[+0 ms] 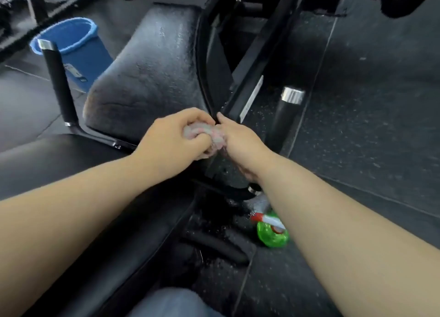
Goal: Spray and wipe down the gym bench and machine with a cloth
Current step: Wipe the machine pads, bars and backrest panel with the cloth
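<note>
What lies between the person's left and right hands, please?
In the head view, a bunched pale cloth fills the gap; the left hand grips it, the right hand holds it.

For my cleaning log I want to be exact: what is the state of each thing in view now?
cloth, bunched up, held between both hands.
left hand, grips the cloth.
right hand, pinches the cloth's other end.
bench pad, wet, speckled with spray droplets.
spray bottle, on the floor, not held.
blue bin, upright, open on top.
</note>
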Available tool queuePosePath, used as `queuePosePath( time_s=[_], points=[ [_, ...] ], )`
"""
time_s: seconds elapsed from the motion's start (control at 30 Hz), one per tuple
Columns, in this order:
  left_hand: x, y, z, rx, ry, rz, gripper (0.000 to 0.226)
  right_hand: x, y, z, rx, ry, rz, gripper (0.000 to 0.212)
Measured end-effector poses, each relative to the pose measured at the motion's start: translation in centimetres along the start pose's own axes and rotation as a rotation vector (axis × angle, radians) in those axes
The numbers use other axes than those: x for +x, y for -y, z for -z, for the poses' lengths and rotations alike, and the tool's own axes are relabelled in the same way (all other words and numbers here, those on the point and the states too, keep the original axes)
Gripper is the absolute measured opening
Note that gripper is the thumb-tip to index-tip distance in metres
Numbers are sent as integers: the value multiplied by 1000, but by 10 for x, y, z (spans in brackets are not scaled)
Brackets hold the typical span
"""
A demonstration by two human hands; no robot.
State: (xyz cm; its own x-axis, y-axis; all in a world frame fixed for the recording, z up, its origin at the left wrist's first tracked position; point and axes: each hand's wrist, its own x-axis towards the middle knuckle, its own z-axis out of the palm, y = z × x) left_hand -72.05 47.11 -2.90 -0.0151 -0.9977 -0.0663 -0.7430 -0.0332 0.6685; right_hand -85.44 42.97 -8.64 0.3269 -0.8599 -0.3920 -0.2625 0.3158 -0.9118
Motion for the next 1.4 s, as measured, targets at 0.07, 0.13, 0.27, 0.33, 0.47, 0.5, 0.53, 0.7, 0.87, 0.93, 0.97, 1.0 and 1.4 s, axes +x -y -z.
queuePosePath(
  time_s=[0.07, 0.13, 0.27, 0.33, 0.47, 0.5, 0.53, 0.7, 0.87, 0.93, 0.97, 1.0, 1.4],
  points=[
    [-4, -9, -12, 65, 109, -53, 18, -20, -15, 17, 80, 132, -167, 19],
    [-11, -20, -25, 132, 268, -117, 17, -43, -29, 38, 114, 295, -290, 18],
    [-16, -40, -54, 248, 592, -159, 14, -77, -62, 89, -202, 215, -356, 18],
    [-14, -45, -70, 340, 639, -210, 14, -86, -84, 105, -485, 180, -291, 30],
    [-12, -50, -83, 335, 613, -216, 14, -93, -133, 91, -764, 443, -350, 105],
    [-10, -49, -83, 303, 605, -203, 15, -91, -151, 84, -793, 403, -281, 101],
    [-11, -47, -82, 268, 591, -188, 16, -92, -169, 78, -811, 315, -196, 88],
    [-14, -29, -68, 189, 227, -290, 19, -97, -198, 67, -711, 8, 17, 16],
    [10, -13, -34, -89, -287, -171, 19, -91, -163, 25, -585, -169, 63, 26],
    [19, -7, -18, -110, -431, -107, 14, -89, -151, 14, -505, -155, 73, 25],
    [23, -3, -11, -108, -485, -73, 15, -89, -147, 11, -468, -127, 59, 23],
    [24, 0, -6, -108, -521, -53, 16, -91, -146, 8, -448, -90, 39, 21],
    [4, 19, 3, 78, -462, -13, 14, -69, -67, -14, 256, -67, 50, 12]
  ],
)
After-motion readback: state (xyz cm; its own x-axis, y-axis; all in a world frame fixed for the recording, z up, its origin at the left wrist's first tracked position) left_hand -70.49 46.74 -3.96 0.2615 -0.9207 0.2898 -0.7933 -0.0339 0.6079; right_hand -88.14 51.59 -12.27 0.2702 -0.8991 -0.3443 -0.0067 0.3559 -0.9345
